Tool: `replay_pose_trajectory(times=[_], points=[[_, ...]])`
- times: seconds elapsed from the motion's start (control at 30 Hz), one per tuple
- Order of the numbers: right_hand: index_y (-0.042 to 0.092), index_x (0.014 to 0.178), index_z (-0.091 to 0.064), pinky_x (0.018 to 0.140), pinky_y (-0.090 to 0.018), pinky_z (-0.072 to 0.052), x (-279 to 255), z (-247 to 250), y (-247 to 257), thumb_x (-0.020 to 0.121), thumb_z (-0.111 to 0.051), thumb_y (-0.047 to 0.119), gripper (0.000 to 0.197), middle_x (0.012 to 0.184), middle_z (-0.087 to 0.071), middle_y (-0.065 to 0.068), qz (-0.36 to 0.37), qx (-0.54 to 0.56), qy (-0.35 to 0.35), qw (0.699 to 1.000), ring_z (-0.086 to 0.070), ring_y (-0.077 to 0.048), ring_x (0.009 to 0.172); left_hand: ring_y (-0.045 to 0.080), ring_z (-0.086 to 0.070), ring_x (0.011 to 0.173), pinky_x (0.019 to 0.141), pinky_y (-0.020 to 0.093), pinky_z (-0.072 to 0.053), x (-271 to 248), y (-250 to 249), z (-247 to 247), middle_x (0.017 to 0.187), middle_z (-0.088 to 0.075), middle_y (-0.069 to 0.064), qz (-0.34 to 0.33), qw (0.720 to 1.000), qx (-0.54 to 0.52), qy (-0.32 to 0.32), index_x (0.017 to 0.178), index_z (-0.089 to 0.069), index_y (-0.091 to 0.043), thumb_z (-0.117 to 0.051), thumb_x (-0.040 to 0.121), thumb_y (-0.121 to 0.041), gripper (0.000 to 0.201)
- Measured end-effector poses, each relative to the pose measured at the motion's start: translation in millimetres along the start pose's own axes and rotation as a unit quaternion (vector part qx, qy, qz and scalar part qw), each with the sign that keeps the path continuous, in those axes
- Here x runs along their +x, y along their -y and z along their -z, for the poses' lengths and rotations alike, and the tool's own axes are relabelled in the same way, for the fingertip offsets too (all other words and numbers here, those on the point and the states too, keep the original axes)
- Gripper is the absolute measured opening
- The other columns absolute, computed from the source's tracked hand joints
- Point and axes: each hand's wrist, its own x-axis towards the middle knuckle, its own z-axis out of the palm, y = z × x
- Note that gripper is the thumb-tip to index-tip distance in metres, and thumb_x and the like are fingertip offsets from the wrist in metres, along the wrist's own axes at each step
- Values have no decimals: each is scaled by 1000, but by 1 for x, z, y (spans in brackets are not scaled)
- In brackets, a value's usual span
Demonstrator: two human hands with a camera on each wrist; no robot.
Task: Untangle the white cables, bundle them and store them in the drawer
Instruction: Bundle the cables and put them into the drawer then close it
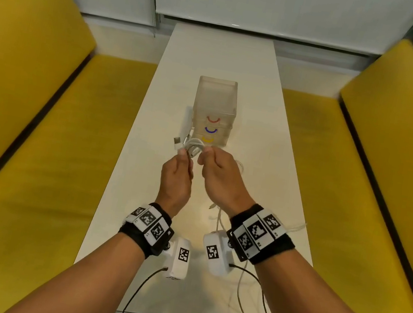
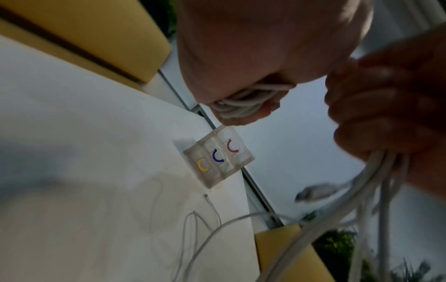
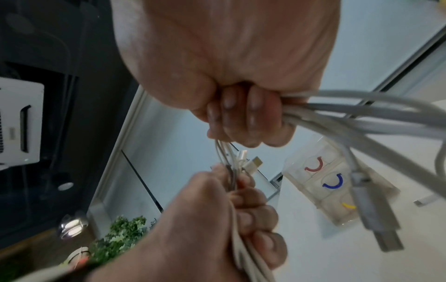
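A small coil of white cable (image 1: 192,149) hangs in the air just in front of the clear drawer unit (image 1: 214,111), whose red, blue and yellow handled drawers all look shut. My left hand (image 1: 183,153) grips the coil from the left, fingers curled round the strands (image 2: 243,103). My right hand (image 1: 205,156) clenches strands (image 3: 362,118) on the other side. A USB plug (image 3: 376,219) dangles from the bundle. Another loose white cable (image 1: 219,219) lies on the white table (image 1: 216,61) under my right wrist.
Yellow bench seats (image 1: 42,155) flank the narrow table on both sides. A thin white cable (image 2: 205,225) curls on the tabletop near the drawer unit. Black camera leads (image 1: 137,290) cross the table's near edge. A white wall closes the far end.
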Motion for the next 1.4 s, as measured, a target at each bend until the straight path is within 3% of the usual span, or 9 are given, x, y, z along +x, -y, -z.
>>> replay_pose_trajectory(times=[0.1,0.3,0.37,0.47,0.7,0.87,0.93,1.17,1.4], points=[[8,89,-57,66,-31,-40,-7,-6,-4,108,-28,34,43,79,-58,2,17,-66,14,998,-53,-15,72,16,-37,47,43,25,-31,0,-11,2,59,-41,8,43,998,-53,11,75,-51,-10,-23,107,-54,62],[14,113,-53,61,-33,-39,-16,-23,-13,108,-26,38,37,91,-67,-6,35,-166,61,984,-59,-21,75,1,-67,93,88,23,-51,-2,-23,-2,98,-71,-10,80,980,-145,107,103,-63,-35,-34,87,-81,57],[10,122,-51,60,-33,-38,-16,-23,-17,105,-35,26,29,92,-69,-10,50,-231,68,969,-62,-27,75,3,-68,98,92,25,-50,-1,-22,-1,101,-73,-9,94,977,-146,126,112,-64,-25,-49,83,-81,65],[6,120,-50,59,-35,-38,-20,-22,-18,98,-43,13,25,92,-65,-11,64,-306,87,946,-63,-33,77,7,-65,76,75,25,-51,0,-19,-2,75,-69,-9,127,978,-127,109,109,-61,-8,-51,101,-52,46],[7,126,-48,63,-37,-39,-14,-12,-17,101,-38,16,29,103,-61,-13,52,-276,144,949,-53,-30,78,23,-70,78,84,37,-58,4,-18,-8,70,-70,5,194,965,-174,11,86,-58,-10,-54,103,-42,36],[16,93,-61,68,-37,-47,-15,4,-32,102,-37,51,43,91,-68,-3,-1,-263,149,953,-63,-26,81,19,-65,62,68,34,-57,-4,-23,-8,57,-63,1,160,972,-169,-23,71,-57,-10,-49,107,-36,44],[15,68,-50,60,-36,-39,-20,7,-48,97,-41,62,57,68,-56,-1,-32,-250,154,955,-52,-21,62,20,-64,54,65,38,-57,8,-26,1,50,-53,-2,157,963,-217,-44,75,-52,-12,-46,108,-37,42],[13,67,-53,43,-23,-24,-41,2,-76,102,-54,38,43,55,-36,2,-99,110,186,971,-28,-13,47,11,-27,40,40,23,-30,15,-31,7,53,-27,-4,162,960,-222,-58,67,-46,-22,-58,98,-53,45],[11,77,-58,48,-27,-32,-43,20,-89,104,-48,42,43,57,-37,2,-115,101,241,958,-33,-14,48,13,-21,42,41,24,-25,16,-40,18,52,-21,-4,157,963,-209,-62,54,-35,-26,-62,82,-73,61]])
